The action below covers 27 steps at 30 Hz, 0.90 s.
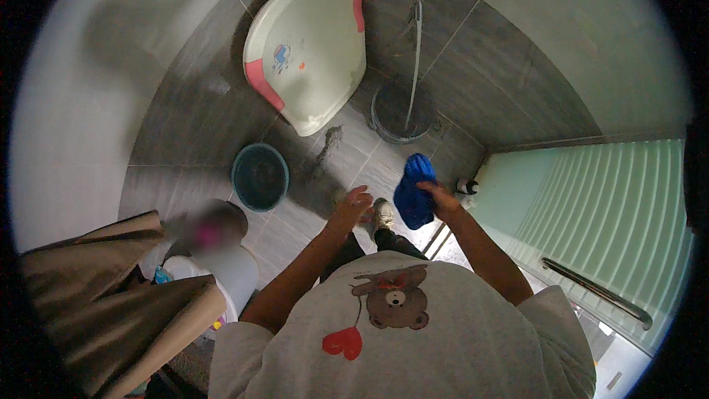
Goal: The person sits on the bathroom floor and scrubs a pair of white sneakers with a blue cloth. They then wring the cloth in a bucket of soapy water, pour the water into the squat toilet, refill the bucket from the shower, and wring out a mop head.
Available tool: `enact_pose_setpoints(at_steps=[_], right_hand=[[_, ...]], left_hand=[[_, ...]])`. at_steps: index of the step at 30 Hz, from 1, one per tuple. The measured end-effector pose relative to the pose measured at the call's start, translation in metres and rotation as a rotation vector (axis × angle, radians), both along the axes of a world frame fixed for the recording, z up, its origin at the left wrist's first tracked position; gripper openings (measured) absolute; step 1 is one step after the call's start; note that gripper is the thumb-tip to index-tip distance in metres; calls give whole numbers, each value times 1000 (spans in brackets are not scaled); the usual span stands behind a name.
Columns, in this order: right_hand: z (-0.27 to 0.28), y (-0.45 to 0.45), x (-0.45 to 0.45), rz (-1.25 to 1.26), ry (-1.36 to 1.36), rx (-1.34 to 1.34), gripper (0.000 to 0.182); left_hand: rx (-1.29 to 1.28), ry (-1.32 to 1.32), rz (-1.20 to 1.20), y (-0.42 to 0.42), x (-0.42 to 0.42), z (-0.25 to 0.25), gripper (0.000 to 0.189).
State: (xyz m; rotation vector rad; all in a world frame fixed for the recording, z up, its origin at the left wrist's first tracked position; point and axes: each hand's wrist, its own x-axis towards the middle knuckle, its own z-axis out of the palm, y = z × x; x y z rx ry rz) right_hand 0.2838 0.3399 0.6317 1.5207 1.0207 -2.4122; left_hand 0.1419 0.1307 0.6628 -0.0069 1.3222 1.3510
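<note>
In my right hand (440, 200) is a blue cloth item (414, 191), gripped at its right side and hanging over the tiled floor; it may be a cap, but its folds do not settle that. My left hand (354, 208) is raised in front of my body with its fingers apart and slightly bent, and nothing shows in it. Below and between the hands, one light shoe (383, 214) of mine stands on the grey tiles. A teal plastic basin (260, 177) lies to the left of my left hand. Beyond both hands is a dark bucket (403, 113) with a pale hose (416, 55) running into it.
A white baby bathtub (316, 50) with pink corners leans against the back wall. A ribbed glass door (604, 194) with a metal handle (597, 292) stands at right, near a small dark bottle (468, 187). A brown curtain (127, 310) hangs at left beside a white container (238, 274).
</note>
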Motion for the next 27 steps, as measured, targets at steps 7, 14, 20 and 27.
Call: enact_pose_setpoints(at_steps=[7,14,20,27], right_hand=[[-62,46,118,-70,-225,54,42],[-49,40,194,-139,-55,1,39],[-48,32,237,-287,-56,-85,40],[-60,-8,291,-372,19,33,41]], left_hand=[[-106,58,133,-42,-16,4,46],[-135,33,233,-60,4,3,41],[-155,74,115,-40,14,4,43],[-159,109,-94,-23,10,4,39]])
